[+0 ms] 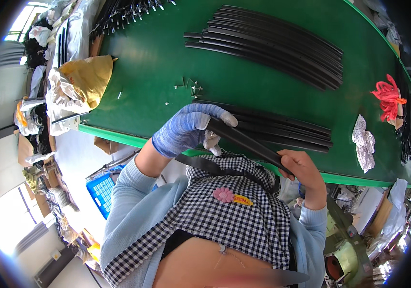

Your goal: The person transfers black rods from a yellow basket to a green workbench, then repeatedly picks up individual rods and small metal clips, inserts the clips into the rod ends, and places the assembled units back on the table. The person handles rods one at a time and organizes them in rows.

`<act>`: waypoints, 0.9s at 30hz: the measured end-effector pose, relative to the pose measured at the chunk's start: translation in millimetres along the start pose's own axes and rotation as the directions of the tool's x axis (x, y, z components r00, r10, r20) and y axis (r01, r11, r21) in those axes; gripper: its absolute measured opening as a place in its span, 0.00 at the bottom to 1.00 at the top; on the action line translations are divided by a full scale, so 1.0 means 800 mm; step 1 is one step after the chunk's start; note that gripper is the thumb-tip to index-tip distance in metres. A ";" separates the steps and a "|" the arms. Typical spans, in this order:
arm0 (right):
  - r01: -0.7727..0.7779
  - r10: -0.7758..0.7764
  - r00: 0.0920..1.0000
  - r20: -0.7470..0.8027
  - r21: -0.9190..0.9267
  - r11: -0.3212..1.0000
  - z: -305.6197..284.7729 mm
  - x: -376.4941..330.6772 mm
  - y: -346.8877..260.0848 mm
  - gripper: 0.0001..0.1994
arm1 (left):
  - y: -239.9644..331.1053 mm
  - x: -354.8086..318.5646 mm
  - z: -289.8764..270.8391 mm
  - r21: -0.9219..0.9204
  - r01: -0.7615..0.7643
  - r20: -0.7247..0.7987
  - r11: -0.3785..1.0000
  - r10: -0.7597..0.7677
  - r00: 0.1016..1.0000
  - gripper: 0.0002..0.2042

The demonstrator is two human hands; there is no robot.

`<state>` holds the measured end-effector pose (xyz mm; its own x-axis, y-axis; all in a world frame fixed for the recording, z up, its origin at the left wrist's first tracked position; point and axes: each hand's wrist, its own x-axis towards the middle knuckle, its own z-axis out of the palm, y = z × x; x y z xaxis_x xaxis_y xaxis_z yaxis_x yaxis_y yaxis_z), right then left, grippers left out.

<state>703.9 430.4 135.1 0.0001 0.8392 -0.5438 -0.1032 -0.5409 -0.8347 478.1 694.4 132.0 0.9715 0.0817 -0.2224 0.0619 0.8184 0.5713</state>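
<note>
A long black strip [253, 145], which looks like a plastic profile, slants between my two hands in front of the checked apron. My left hand [184, 128], in a blue-and-white knitted glove, is closed round its upper left end. At the strip's lower right end, my bare right hand [302, 169] grips it with the thumb on top. Just beyond the hands, several similar black strips [292, 129] lie side by side on the green table [143, 62]. Small metal pieces [193, 89] are scattered past my left hand.
A larger stack of black strips [268, 45] lies farther back. At left rests a yellow cloth bag [92, 79]; at right are a crumpled patterned cloth [363, 143] and red ties [389, 98]. A blue plastic crate [100, 194] stands below the table's left part.
</note>
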 end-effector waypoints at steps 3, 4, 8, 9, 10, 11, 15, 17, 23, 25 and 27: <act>-0.004 0.003 1.000 0.024 0.048 0.999 -0.001 0.007 -0.001 0.24 | -0.006 -0.003 -0.005 -0.054 -0.024 -0.036 0.998 0.022 0.999 0.31; 0.011 -0.008 0.999 -0.053 0.046 0.999 0.000 0.011 0.003 0.22 | -0.005 -0.004 -0.009 -0.081 -0.042 -0.045 0.996 0.038 0.998 0.32; 0.004 -0.086 0.945 -0.317 -0.250 0.968 -0.009 0.034 0.019 0.15 | 0.003 -0.023 -0.055 0.457 -0.056 -0.449 0.888 0.285 0.847 0.26; -0.025 -0.125 0.925 -0.358 -0.387 0.922 -0.014 0.044 0.019 0.14 | -0.005 -0.028 -0.086 0.598 -0.012 -0.522 0.801 0.401 0.753 0.21; -0.011 -0.185 0.903 -0.389 -0.451 0.892 -0.017 0.054 0.019 0.13 | -0.011 -0.031 -0.119 0.792 0.137 -0.510 0.595 0.522 0.684 0.19; 0.003 -0.249 0.878 -0.410 -0.515 0.857 -0.018 0.067 0.021 0.12 | -0.016 -0.036 -0.150 0.891 0.303 -0.453 0.338 0.638 0.623 0.17; 0.044 -0.510 0.770 -0.385 -0.765 0.643 -0.030 0.131 0.035 0.11 | -0.024 -0.021 -0.185 0.802 0.591 -0.346 -0.089 0.737 0.581 0.14; 0.016 -0.516 0.763 -0.390 -0.786 0.618 -0.035 0.163 0.045 0.10 | -0.025 -0.002 -0.175 0.771 0.616 -0.368 -0.162 0.677 0.638 0.14; -0.024 -0.668 0.633 -0.392 -0.872 0.489 -0.026 0.220 0.092 0.06 | -0.037 0.032 -0.183 0.747 0.659 -0.482 -0.086 0.613 0.627 0.19; -0.036 -0.645 0.639 -0.419 -0.854 0.519 -0.016 0.218 0.091 0.06 | -0.036 0.029 -0.189 0.733 0.679 -0.528 -0.035 0.601 0.600 0.20; -0.036 -0.585 0.683 -0.438 -0.820 0.572 -0.013 0.217 0.091 0.06 | -0.035 0.023 -0.194 0.716 0.697 -0.525 -0.042 0.625 0.578 0.18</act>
<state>707.0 536.1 -20.6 0.4959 0.8648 0.0789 0.7563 -0.3854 -0.5287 458.6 761.4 -10.5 0.4800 0.8572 -0.1863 0.8379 -0.3852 0.3866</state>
